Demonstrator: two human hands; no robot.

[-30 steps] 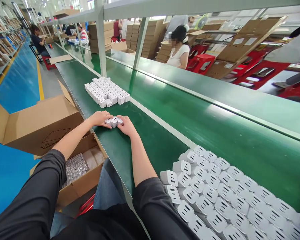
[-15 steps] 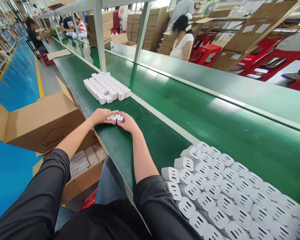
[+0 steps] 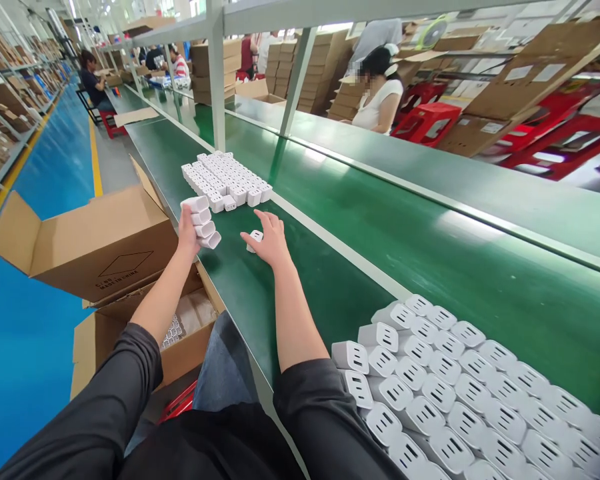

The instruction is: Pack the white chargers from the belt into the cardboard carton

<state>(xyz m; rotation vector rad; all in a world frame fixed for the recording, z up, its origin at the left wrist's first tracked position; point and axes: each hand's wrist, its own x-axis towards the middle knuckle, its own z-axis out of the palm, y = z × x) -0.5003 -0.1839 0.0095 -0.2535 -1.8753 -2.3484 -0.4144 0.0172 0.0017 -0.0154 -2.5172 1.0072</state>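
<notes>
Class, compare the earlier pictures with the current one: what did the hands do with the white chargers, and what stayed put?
The left hand lifted a stack of chargers off the belt, up and leftward. The right hand let go and opened, touching a single charger left on the belt. The far batch, near batch and box stayed.

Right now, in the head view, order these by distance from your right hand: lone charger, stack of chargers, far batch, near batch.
1. Lone charger: by the right hand's thumb, on the belt.
2. Stack of chargers, gripped in the left hand, and far batch ahead: too close to call.
3. Near batch: back at the right, beside the elbow.
</notes>
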